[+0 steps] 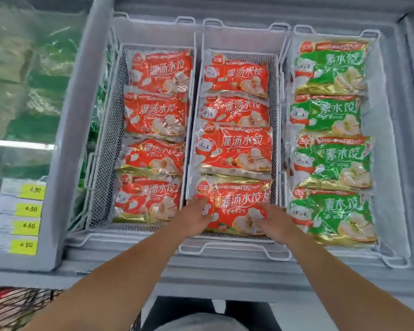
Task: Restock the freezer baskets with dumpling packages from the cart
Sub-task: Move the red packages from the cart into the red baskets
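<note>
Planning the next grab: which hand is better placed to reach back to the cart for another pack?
Left, probably. The cart shows at the lower left, beside the left arm. Both the left hand and right hand rest on the same red pack.

Three white wire freezer baskets sit side by side, each holding a front-to-back row of four flat plastic dumpling packages. The left and middle rows are red-orange; the right row is green. The nearest red-orange package in the middle basket overlaps the package behind it, lying face up at the basket's near end.
</note>
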The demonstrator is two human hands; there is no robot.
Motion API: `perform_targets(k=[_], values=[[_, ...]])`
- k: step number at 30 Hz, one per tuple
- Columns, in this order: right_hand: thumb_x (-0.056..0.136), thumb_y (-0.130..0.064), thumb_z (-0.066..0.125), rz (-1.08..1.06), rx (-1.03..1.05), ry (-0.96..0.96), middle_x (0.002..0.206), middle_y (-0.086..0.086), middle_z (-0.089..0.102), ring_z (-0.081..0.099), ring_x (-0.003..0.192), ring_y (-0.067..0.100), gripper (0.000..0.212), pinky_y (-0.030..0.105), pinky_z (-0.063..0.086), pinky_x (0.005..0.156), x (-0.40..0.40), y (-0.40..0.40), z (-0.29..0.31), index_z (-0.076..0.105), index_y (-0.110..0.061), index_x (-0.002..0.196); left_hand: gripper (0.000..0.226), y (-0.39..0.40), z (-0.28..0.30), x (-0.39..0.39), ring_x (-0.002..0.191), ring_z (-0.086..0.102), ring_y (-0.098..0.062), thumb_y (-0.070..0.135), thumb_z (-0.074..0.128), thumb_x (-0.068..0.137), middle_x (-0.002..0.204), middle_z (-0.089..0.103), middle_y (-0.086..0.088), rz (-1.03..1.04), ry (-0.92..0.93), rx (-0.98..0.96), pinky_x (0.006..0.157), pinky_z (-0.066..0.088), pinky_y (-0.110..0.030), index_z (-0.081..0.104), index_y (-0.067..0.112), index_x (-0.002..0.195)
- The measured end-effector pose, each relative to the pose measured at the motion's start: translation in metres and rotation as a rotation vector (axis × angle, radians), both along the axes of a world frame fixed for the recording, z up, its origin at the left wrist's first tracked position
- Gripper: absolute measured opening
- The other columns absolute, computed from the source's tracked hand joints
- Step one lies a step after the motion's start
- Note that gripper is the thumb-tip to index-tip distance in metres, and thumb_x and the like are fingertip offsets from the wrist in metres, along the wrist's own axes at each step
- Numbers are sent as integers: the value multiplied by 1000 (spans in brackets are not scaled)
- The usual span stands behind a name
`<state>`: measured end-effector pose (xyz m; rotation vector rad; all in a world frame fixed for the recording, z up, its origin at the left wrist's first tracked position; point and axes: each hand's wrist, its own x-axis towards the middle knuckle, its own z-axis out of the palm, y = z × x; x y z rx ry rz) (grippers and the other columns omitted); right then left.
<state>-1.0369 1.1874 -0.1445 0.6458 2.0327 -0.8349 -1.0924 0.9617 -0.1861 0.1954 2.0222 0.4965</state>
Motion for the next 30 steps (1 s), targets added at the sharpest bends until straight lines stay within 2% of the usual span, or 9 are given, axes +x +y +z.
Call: perform_targets(k=[2, 5, 9, 11, 14, 17, 22, 26, 30], values=[[90, -21, 60, 34, -7, -45, 154, 8, 39, 40, 138, 25, 63, 37, 36, 111, -2, -2, -6, 38, -16, 149, 67, 0, -6, -2, 152, 13, -22, 41, 45, 102, 166, 6, -4, 17, -56, 16, 119, 17, -33, 15, 21, 159], [91, -25, 60, 50, -5, -45, 159, 6, 32, 34, 143, 25, 67, 36, 32, 114, -1, -3, -8, 33, -19, 152, 67, 1, -8, -2, 152, 11, -21, 42, 45, 102, 166, 6, -1, 65, -81, 46, 120, 16, -35, 13, 23, 159], [92, -27, 60, 123, 48, -1, 154, 7, 39, 40, 138, 25, 61, 34, 35, 111, -1, -1, -6, 40, -16, 149, 66, -1, -5, 1, 151, 16, -22, 40, 46, 102, 166, 9, 0, 169, -90, 78, 120, 18, -35, 15, 25, 159], [92, -24, 60, 166, 68, 27, 147, 9, 48, 47, 131, 25, 54, 33, 39, 105, -3, -1, -4, 47, -14, 143, 63, -1, 1, 4, 147, 28, -23, 40, 50, 100, 164, 21, -1, 276, -70, 98, 114, 28, -32, 24, 24, 156], [93, -25, 58, 268, 65, 86, 149, 9, 46, 46, 133, 26, 56, 31, 39, 105, -9, -8, 2, 44, -14, 146, 50, -6, 19, 11, 129, 50, -22, 35, 56, 98, 146, 50, -3, 488, 37, 124, 92, 37, -23, 47, 22, 145], [93, -25, 59, 332, 41, 183, 145, 8, 50, 52, 127, 27, 51, 34, 43, 104, -18, -24, 14, 49, -15, 142, 39, -19, 41, 24, 120, 58, -19, 35, 58, 95, 132, 63, 0, 639, 202, 131, 91, 40, -23, 61, 20, 131], [91, -22, 60, 540, -55, 383, 139, 6, 56, 55, 122, 26, 45, 30, 42, 98, -22, -68, 42, 56, -15, 135, 31, -55, 91, 67, 100, 61, -11, 26, 61, 94, 116, 70, 2, 924, 419, 129, 85, 42, -21, 68, 17, 122], [89, -20, 61, 683, -140, 514, 130, 9, 61, 58, 116, 26, 39, 35, 47, 96, -10, -117, 63, 61, -16, 128, 24, -96, 122, 122, 93, 60, -7, 22, 63, 92, 105, 71, 5, 1143, 593, 31, 72, 33, -9, 72, 18, 114], [90, -19, 59, 820, -254, 592, 124, 5, 66, 62, 109, 26, 34, 33, 48, 92, 13, -172, 79, 64, -14, 124, 22, -133, 136, 186, 102, 65, -12, 22, 65, 91, 108, 73, 4, 1323, 641, -61, 85, 40, -15, 73, 17, 111]])
